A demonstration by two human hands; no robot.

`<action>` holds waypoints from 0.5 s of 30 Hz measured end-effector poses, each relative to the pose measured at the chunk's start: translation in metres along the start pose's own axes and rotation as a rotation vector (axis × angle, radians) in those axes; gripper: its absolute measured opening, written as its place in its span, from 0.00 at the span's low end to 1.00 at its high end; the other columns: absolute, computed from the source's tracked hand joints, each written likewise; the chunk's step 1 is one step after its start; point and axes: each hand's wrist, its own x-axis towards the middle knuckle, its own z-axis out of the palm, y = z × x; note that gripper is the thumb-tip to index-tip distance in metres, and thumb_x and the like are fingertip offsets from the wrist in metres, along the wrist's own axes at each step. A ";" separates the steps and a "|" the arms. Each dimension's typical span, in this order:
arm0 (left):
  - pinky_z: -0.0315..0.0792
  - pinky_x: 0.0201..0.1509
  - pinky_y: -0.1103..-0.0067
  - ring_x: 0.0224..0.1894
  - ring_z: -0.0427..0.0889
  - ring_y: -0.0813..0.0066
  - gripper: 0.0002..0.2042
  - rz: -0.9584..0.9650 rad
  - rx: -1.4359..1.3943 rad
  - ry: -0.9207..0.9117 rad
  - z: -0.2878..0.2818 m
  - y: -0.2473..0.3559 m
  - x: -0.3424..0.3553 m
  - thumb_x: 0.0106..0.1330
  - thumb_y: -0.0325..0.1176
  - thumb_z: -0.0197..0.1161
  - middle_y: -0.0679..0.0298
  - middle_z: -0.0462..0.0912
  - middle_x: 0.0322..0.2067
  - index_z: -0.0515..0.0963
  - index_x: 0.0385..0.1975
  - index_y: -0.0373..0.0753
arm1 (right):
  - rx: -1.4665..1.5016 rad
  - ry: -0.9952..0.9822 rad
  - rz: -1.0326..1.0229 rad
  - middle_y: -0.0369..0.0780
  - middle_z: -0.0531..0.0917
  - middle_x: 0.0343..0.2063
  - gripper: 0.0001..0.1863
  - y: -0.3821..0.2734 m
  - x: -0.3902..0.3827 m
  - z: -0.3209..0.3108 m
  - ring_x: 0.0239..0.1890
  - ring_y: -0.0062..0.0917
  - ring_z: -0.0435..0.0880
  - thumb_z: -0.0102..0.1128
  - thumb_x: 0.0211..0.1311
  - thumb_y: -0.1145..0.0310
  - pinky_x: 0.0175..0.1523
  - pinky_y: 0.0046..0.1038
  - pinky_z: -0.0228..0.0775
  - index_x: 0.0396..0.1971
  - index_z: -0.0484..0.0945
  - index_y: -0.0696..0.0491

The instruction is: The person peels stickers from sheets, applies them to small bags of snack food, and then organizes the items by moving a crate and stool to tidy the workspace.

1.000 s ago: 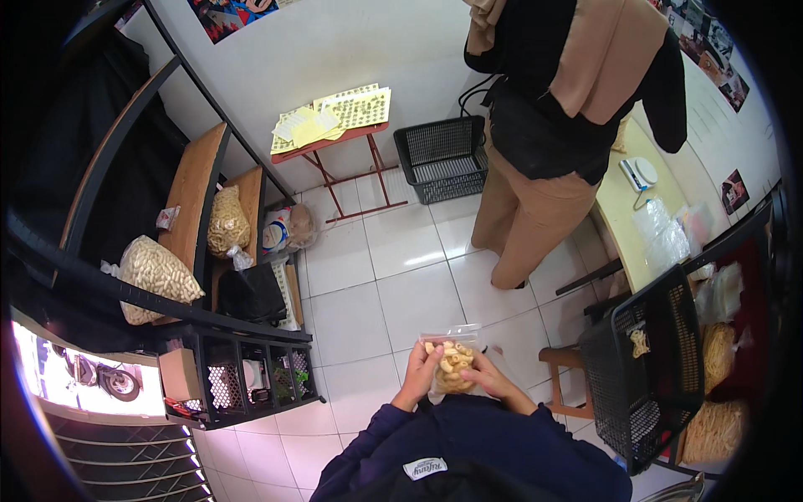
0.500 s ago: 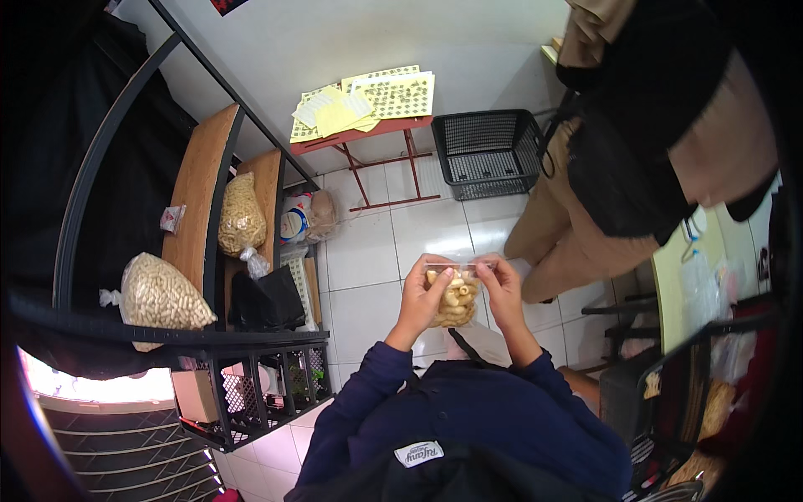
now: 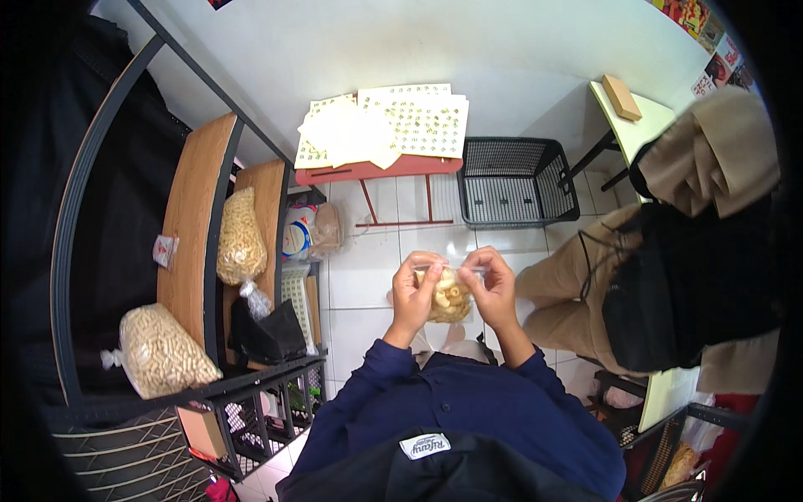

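A small clear plastic bag of pale, curled snack pieces [image 3: 450, 303] hangs upright in front of my chest. Its top edge is pinched at the left corner by my left hand [image 3: 416, 287], thumb and fingers pressed together. At the opposite corner my right hand [image 3: 492, 289] grips the same edge between thumb and fingertips. The snacks sit in the lower part of the bag, below both hands.
Left, a shelf [image 3: 188, 226] bears two big snack bags, one of them a tied bag [image 3: 166, 351]. Ahead stand a red table [image 3: 381, 172] with yellow printed sheets and a black basket [image 3: 510, 188] on the floor. Another person [image 3: 661, 284] stands close on my right.
The view has shifted, bringing the right-hand table into sight. The other person has moved lower in the picture. My hands still hold the bag's top edge, the right hand now more curled.
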 end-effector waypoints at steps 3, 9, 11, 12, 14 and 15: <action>0.66 0.39 0.83 0.32 0.72 0.79 0.03 0.008 0.026 -0.066 -0.018 -0.012 0.039 0.56 0.26 0.55 0.63 0.74 0.27 0.71 0.26 0.34 | -0.030 -0.046 -0.017 0.38 0.74 0.24 0.03 0.018 0.040 0.014 0.29 0.20 0.72 0.57 0.46 0.77 0.35 0.20 0.63 0.21 0.73 0.59; 0.68 0.37 0.81 0.30 0.76 0.75 0.02 0.031 0.204 -0.360 -0.081 -0.023 0.134 0.50 0.24 0.59 0.61 0.77 0.24 0.73 0.22 0.34 | -0.064 -0.156 -0.005 0.39 0.77 0.23 0.03 0.053 0.119 0.047 0.28 0.23 0.75 0.60 0.44 0.75 0.34 0.22 0.65 0.21 0.75 0.58; 0.70 0.37 0.80 0.30 0.77 0.73 0.03 0.045 0.273 -0.330 -0.095 -0.021 0.161 0.47 0.22 0.62 0.61 0.78 0.24 0.74 0.20 0.34 | -0.104 -0.186 -0.020 0.40 0.78 0.23 0.04 0.056 0.146 0.060 0.27 0.24 0.77 0.60 0.44 0.74 0.33 0.23 0.66 0.20 0.75 0.58; 0.70 0.37 0.79 0.30 0.77 0.73 0.03 0.064 0.313 -0.320 -0.101 -0.020 0.171 0.47 0.22 0.62 0.61 0.78 0.24 0.74 0.20 0.34 | -0.114 -0.203 -0.027 0.40 0.78 0.22 0.04 0.059 0.157 0.065 0.27 0.24 0.77 0.60 0.44 0.74 0.33 0.23 0.66 0.20 0.75 0.58; 0.70 0.36 0.80 0.31 0.77 0.73 0.04 0.094 0.358 -0.286 -0.112 -0.020 0.192 0.46 0.22 0.63 0.61 0.78 0.24 0.74 0.18 0.34 | -0.099 -0.194 0.022 0.39 0.78 0.22 0.05 0.063 0.177 0.077 0.27 0.25 0.77 0.61 0.44 0.73 0.35 0.24 0.65 0.19 0.75 0.58; 0.70 0.35 0.80 0.30 0.77 0.72 0.04 0.088 0.366 -0.291 -0.117 -0.021 0.205 0.45 0.22 0.63 0.61 0.78 0.24 0.74 0.19 0.34 | -0.156 -0.163 -0.013 0.39 0.78 0.22 0.05 0.064 0.187 0.081 0.27 0.26 0.77 0.61 0.43 0.73 0.36 0.24 0.64 0.19 0.75 0.58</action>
